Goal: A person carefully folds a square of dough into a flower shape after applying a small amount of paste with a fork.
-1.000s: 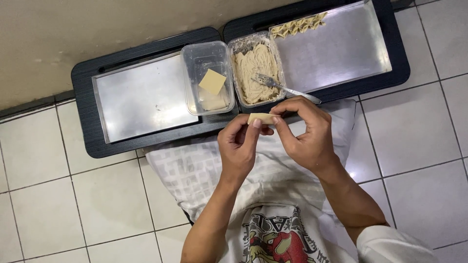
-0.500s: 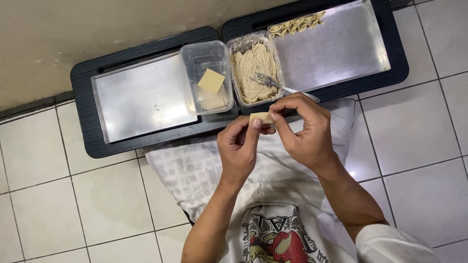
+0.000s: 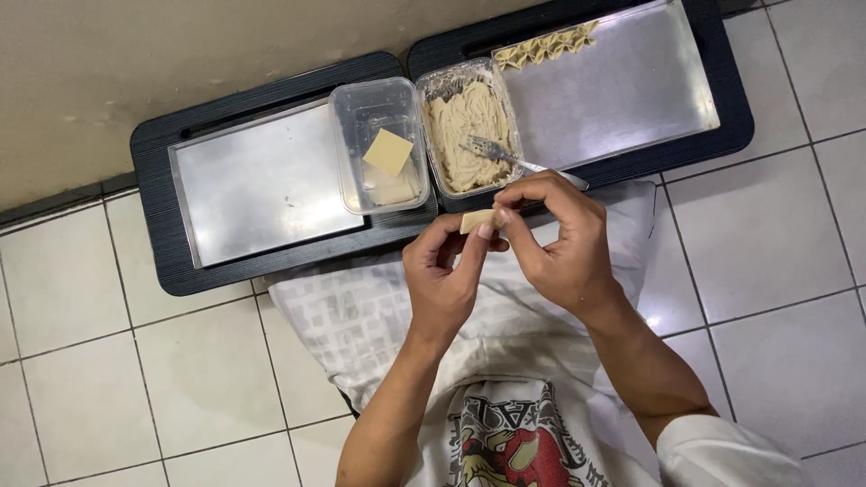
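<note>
The left hand and the right hand meet in front of the body, both pinching one small pale dumpling wrapper between thumb and fingertips. The wrapper looks folded over; whether filling is already inside cannot be told from this view.

The likely trouble is in the pinch itself. The wrapper appears thin and soft, so a hard squeeze or uneven pull between the two hands could tear it or leave the seam open, and any filling inside would then squeeze out at the edge. The piece is held over a patterned cloth in the lap, so a slip would drop it there, not on a tray.

Just beyond the fingertips sits a clear tub of pale minced filling with a fork lying in it, its handle pointing toward the right hand and close enough to be knocked. Beyond the left hand stands a second clear tub holding square wrappers. Both tubs straddle two black-rimmed metal trays: one beyond and to the left, bare of food, the other beyond the right hand, with a row of folded dumplings at its far edge. White floor tiles surround everything.
</note>
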